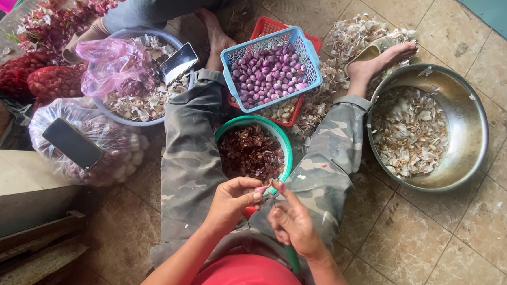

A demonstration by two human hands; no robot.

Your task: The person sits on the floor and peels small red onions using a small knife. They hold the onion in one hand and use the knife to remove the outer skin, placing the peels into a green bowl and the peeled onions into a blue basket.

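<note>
Left hand (231, 200) and right hand (291, 221) meet fingertip to fingertip, both pinched on one small shallot (262, 189) over the lap. Its long axis cannot be determined. Just beyond: green bowl (228, 131) of red skins, then blue basket (310, 56) of peeled shallots.

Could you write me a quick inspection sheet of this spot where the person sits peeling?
Surface: tiled floor, strewn with papery skins.
Job's things: small shallot pinched between left hand and right hand; green bowl of red peels; blue basket of peeled shallots.
Clutter: metal basin of pale skins; two phones on bags.
Grippers: both hands closed on the shallot.
Cables: nothing seen.
Surroundings: another person's foot nearby; red net sacks.
</note>
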